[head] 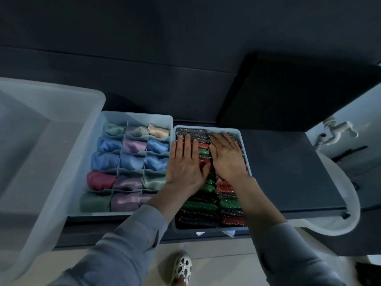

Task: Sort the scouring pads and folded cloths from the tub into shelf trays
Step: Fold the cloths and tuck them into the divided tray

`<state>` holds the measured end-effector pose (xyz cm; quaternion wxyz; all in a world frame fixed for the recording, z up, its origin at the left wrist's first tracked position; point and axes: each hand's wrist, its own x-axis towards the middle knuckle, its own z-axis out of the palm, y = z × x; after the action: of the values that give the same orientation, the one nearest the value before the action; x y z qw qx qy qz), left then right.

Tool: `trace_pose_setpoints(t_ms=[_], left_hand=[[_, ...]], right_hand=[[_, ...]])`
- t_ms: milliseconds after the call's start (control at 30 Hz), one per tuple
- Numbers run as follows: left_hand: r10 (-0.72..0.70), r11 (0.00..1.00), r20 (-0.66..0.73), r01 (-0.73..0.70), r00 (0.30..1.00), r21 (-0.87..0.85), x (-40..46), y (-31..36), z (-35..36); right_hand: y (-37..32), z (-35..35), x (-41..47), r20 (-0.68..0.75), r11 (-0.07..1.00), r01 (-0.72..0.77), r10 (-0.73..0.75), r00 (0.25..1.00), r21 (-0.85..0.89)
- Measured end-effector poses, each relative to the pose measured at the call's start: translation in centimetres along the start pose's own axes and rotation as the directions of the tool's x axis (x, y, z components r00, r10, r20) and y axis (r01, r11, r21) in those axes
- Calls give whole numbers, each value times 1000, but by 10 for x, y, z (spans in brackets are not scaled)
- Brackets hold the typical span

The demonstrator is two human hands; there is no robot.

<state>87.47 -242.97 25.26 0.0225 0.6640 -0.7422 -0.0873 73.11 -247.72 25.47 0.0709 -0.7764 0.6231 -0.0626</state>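
A pale tray (pixel 247 162) on the dark shelf holds two rows of glittery scouring pads (pixel 200 206) in black, green and red. My left hand (pixel 185 162) and my right hand (pixel 226 159) lie flat, palms down, side by side on the pads in the tray's far half, fingers straight. To the left, a divided tray (pixel 171 118) holds folded cloths (pixel 132 161) in blue, purple, red, green and tan, one per compartment. The translucent tub (pixel 61 162) stands at the far left; what I see of its inside is bare.
The dark shelf surface (pixel 288 172) stretches to the right of the pad tray. A white tap (pixel 338 131) and a white rounded basin edge (pixel 348 203) sit at the right. My shoe (pixel 182 269) stands on the pale floor below.
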Motion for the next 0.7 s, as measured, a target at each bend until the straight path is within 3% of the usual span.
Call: trace_pose_setpoints(t_ms=[133, 267, 367, 533, 700], left_hand=[[14, 1000, 13, -14, 1000, 2, 0, -1, 4], [27, 999, 27, -27, 999, 29, 1, -3, 1], [34, 996, 39, -37, 999, 79, -3, -1, 3], [72, 996, 81, -77, 994, 55, -12, -1, -15], [131, 986, 28, -133, 991, 104, -75, 9, -10]], right_hand=[[1, -6, 8, 96, 999, -21, 24, 995, -30], [0, -12, -39, -2, 993, -112, 112, 994, -23], [-2, 1, -73, 49, 987, -160, 161, 986, -31], [1, -9, -58, 105, 990, -137, 138, 985, -14], [-1, -7, -121, 31, 992, -120, 121, 992, -41]])
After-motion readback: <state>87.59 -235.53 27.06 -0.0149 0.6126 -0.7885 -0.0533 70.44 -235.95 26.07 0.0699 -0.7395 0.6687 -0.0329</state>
